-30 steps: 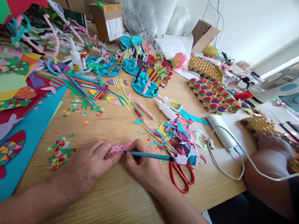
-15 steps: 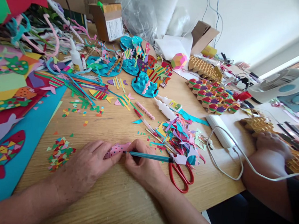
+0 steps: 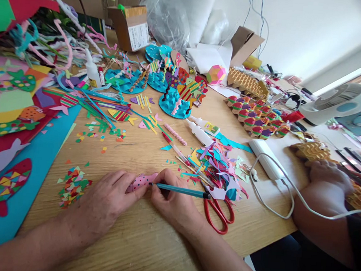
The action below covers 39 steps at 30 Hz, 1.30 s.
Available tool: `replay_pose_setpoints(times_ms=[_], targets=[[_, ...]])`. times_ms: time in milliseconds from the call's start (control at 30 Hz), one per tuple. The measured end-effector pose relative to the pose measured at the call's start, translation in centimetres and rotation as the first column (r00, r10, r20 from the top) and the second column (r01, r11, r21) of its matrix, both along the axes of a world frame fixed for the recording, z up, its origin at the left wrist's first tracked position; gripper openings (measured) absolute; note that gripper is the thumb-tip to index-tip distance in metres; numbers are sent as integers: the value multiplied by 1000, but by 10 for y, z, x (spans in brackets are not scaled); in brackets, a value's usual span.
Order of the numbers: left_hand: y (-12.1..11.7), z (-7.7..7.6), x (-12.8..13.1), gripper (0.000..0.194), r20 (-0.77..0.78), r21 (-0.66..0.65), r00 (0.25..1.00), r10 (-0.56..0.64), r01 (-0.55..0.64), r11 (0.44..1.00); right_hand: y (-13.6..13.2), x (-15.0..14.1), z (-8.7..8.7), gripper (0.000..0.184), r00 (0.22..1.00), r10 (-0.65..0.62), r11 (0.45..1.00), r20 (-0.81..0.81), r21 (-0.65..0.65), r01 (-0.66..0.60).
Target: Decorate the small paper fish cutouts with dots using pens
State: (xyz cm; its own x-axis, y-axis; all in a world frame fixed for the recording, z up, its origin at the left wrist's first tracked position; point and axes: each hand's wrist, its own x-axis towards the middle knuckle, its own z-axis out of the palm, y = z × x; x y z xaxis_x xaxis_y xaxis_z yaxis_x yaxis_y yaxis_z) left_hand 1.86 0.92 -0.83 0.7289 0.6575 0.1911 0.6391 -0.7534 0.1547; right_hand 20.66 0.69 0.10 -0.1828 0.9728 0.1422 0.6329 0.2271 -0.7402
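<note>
My left hand (image 3: 108, 196) is closed on a small pink paper cutout (image 3: 141, 180) marked with dark dots, pinching its left end on the table. Part of the cutout is hidden behind my fingers. In my right hand (image 3: 170, 200) is a blue felt-tip pen (image 3: 183, 190), its dark tip touching the cutout's right part. Red-handled scissors (image 3: 219, 215) lie to the right of that hand, partly under paper scraps (image 3: 219, 164). Left of my left hand is a small heap of coloured paper bits (image 3: 73, 185).
Glue bottles (image 3: 201, 131) lie beyond the scraps. Blue bases with paper fish (image 3: 175, 103) stand farther back. A white power strip (image 3: 267, 160) with a cable sits at right, near a co-worker's arm (image 3: 323, 203). Coloured paper sheets (image 3: 48, 149) cover the left side.
Both hands hold nearly the same place, with the pen tip still against the pink cutout. The co-worker's arm at right has shifted slightly to the left.
</note>
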Motion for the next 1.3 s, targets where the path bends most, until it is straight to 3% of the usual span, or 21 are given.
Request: replay_pose_setpoints(times_ms=[333,533,633,800,900,1000,1133,1300], targets=[[0,-2,1,41,23,9,1000,3,-4,1000,0,0,0,8,1000,18,1000,-6,-5,-18],[0,1,1,45,1,43,1000,-5,4,999,4,2,5,4,947,-87,993,-310,-108,56],[0,2,0,51,14,48,1000,-11,10,999,5,4,10,5,922,-98,994,-374,-91,68],[1,0,-3,56,24,15,999,-34,34,999,-2,16,29,7,968,-50,999,-246,-12,49],[2,-2,-5,51,70,35,997,-16,13,999,-4,31,43,10,997,62,996,-50,74,-58],[3,-1,-5,45,141,50,990,-29,22,999,3,48,51,16,978,180,967,110,163,-196],[5,3,-6,45,186,43,982,-10,2,999,25,69,54,30,934,336,936,123,72,-346],[5,6,-4,50,212,30,977,-4,-2,1000,53,76,51,25,966,259,965,11,-42,-258]])
